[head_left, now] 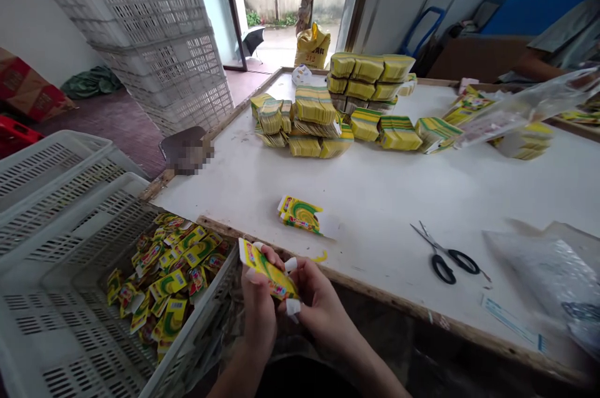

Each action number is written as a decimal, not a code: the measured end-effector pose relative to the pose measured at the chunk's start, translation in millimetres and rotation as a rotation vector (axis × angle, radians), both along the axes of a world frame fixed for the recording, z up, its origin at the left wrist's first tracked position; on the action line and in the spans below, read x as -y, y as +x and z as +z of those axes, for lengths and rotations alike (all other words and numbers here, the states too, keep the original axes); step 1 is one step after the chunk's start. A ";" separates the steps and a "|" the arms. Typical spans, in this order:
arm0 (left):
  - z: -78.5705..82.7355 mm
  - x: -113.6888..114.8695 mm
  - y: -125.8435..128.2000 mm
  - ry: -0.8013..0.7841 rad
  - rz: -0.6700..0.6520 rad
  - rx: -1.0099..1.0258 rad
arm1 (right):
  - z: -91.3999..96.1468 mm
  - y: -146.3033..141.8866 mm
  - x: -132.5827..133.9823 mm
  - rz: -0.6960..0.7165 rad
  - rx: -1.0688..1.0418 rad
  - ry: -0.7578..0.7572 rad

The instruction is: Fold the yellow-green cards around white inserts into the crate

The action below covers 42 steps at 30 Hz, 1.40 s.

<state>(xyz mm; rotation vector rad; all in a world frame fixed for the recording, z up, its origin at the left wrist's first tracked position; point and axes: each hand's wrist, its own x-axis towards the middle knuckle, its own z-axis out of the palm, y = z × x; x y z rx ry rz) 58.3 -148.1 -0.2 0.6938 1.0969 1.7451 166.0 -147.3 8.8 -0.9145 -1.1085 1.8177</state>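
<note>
Just in front of the table's near edge, both my hands hold a small yellow and green printed carton (269, 273). My left hand (259, 307) is wrapped round its left side, with the thumb on the printed face. At the lower right end of the carton, my right hand (317, 298) grips with thumb and fingers. White tape or covers wrap several of my fingertips. A flat printed carton (300, 213) of the same design lies on the white table (375, 198) beyond my hands. To my left, a white plastic crate (210, 317) holds many similar small cartons (173, 282).
Black-handled scissors (443, 254) lie partly open on the right. Bundled card stacks (314, 110) stand at the table's back. Clear plastic bags (539, 273) lie at right. Tall white crates (154, 29) rise behind a dark scoop (187, 148). Another person's arm (539, 64) shows at far right.
</note>
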 end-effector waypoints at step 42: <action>-7.8 18.8 -12.4 -0.021 -0.324 -1.177 | 10.9 49.9 -23.2 -0.205 -0.002 -0.089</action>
